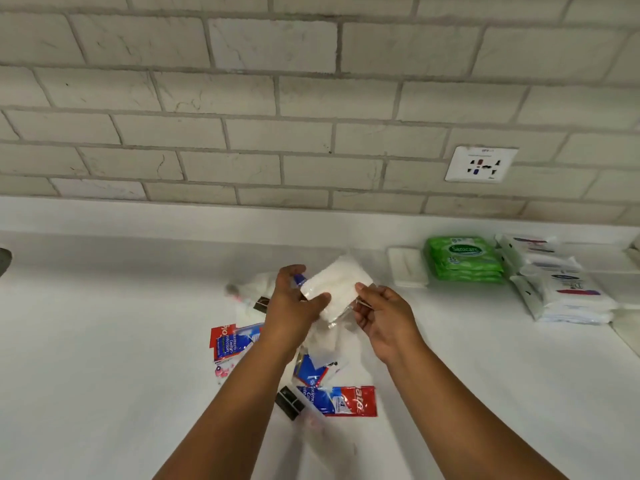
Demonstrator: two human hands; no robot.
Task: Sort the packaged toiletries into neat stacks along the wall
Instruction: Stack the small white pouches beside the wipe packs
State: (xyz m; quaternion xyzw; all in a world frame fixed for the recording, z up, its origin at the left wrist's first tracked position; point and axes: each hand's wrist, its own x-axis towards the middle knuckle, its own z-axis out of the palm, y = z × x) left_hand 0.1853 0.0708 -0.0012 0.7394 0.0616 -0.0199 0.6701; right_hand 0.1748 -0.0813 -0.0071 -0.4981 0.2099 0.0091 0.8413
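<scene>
A white packet in clear wrap [337, 284] is held above the white counter [104, 341] by both hands. My left hand [292, 303] grips its left edge with thumb on top. My right hand [382, 313] pinches its lower right corner. Below the hands lies a loose pile: a red and blue toothpaste packet [230, 341] on the left, another [346, 400] nearer me, a blue and clear packet [311, 370], and small dark sachets [289, 403]. Against the wall on the right stand a flat white packet [406, 266], a green wipes stack [464, 259] and a white wipes stack [561, 289].
A tiled wall [311, 98] with a white socket [481, 164] runs behind the counter. A dark object [4, 259] shows at the far left edge. More white items sit at the far right edge [633, 254].
</scene>
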